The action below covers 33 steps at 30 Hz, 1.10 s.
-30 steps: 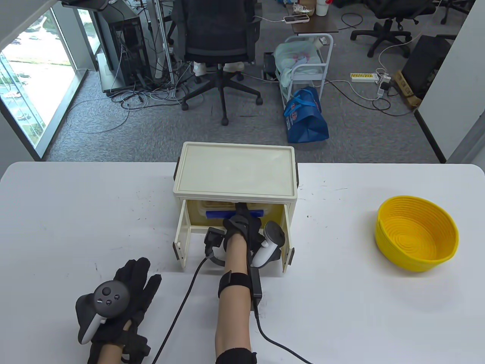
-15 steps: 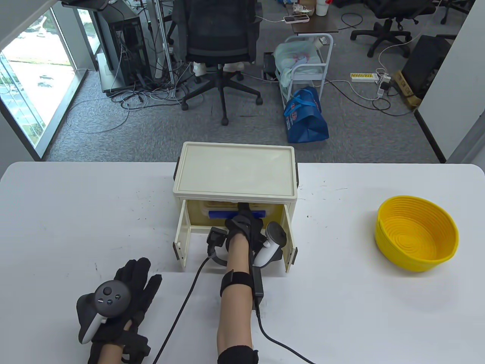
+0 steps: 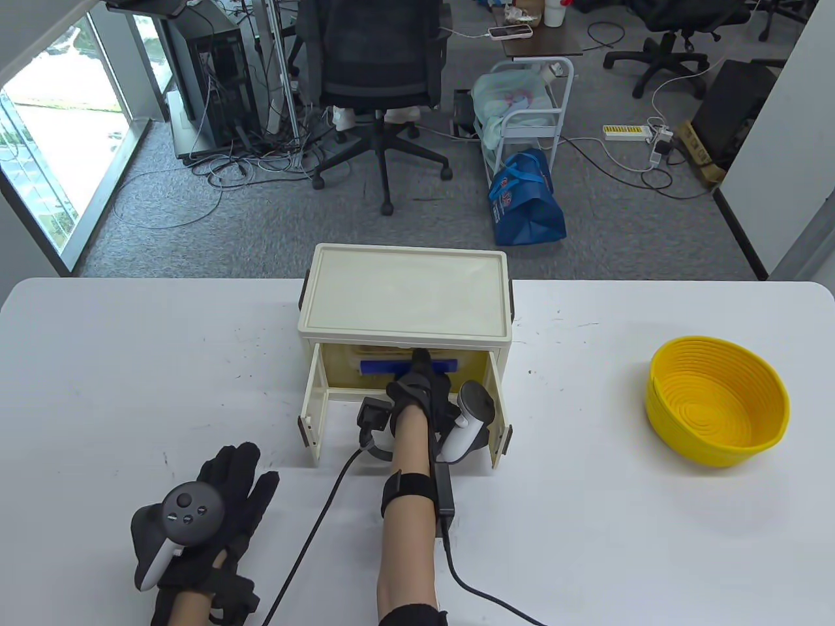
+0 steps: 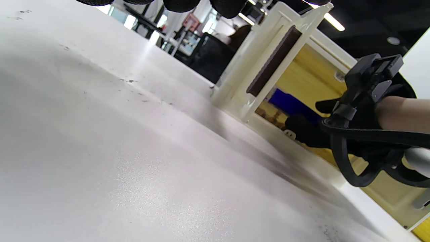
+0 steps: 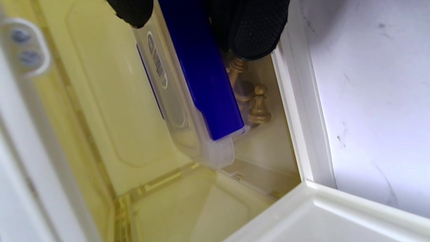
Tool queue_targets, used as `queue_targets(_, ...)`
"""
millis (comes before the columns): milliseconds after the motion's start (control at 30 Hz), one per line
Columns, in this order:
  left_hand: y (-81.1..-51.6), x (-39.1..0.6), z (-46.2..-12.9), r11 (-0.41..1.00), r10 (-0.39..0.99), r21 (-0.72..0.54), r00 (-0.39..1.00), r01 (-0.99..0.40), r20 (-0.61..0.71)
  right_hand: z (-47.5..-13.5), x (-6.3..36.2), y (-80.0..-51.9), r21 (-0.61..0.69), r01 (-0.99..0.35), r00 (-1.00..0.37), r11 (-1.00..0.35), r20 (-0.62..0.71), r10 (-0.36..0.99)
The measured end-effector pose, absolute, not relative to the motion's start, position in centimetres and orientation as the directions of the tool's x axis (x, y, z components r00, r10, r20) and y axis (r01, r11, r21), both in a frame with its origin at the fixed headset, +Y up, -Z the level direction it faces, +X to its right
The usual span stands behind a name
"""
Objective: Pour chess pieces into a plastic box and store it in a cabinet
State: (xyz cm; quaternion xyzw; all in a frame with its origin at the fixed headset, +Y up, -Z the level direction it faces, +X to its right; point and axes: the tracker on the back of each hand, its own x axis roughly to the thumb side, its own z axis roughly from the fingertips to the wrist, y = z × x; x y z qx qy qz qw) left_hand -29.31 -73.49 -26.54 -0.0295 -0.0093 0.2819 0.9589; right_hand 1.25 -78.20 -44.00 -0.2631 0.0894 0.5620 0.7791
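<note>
Right hand point(image 3: 417, 390) grips plastic box point(image 5: 188, 97) inside cabinet point(image 3: 404, 297) at twelve o'clock; left hand point(image 3: 215, 515) rests flat, fingers spread, at seven o'clock.

box point(image 5: 188, 101) in cabinet point(image 3: 404, 293), basket point(image 3: 717, 407) right

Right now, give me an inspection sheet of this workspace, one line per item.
Surface: white table, scuffed with dark specks.
Job's things: cream cabinet, both doors open; clear plastic box with blue lid inside it, chess pieces visible through its wall.
Clutter: yellow basket to the right, apart from the cabinet.
Grippers: right hand reaches into the cabinet, fingers on the box; left hand rests flat on the table.
Cables: black cable trails from the right wrist.
Surroundings: office chair, blue bag, floor cables.
</note>
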Motion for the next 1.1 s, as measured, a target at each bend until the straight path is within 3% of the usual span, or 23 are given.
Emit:
queue_targets(167, -73.5, -29.3, -26.5, 0.838, 0.544, -0.06, 0.839, -0.542, 0.006, -43.1, 0.8, -77.3, -0.251, -0.941, 0.317, 0.228, -0.411, 0.855)
queue_targets(333, -73.5, -29.3, -26.5, 0.837, 0.546, -0.058, 0.838, -0.544, 0.016, -41.2, 0.8, -76.2, -0.188, -0.982, 0.089, 0.013, -0.4, 0.912)
queue_targets(667, -73.5, -29.2, -26.3, 0.839, 0.544, -0.047, 0.838, -0.542, 0.042, -36.8, 1.6, -72.8, -0.054, -0.96, -0.25, -0.274, -0.268, 0.93)
queue_targets(933, -73.7, -28.9, -26.2, 0.855, 0.519, -0.045, 0.853, -0.517, 0.051, -31.3, 2.9, -66.7, 0.085, -0.767, -0.637, -0.636, 0.018, 0.771)
queue_targets(1100, -73.6, -28.7, -26.0, 0.865, 0.502, -0.035, 0.862, -0.501, 0.064, -27.1, 4.6, -62.9, 0.002, -0.613, -0.77, -0.79, 0.226, 0.597)
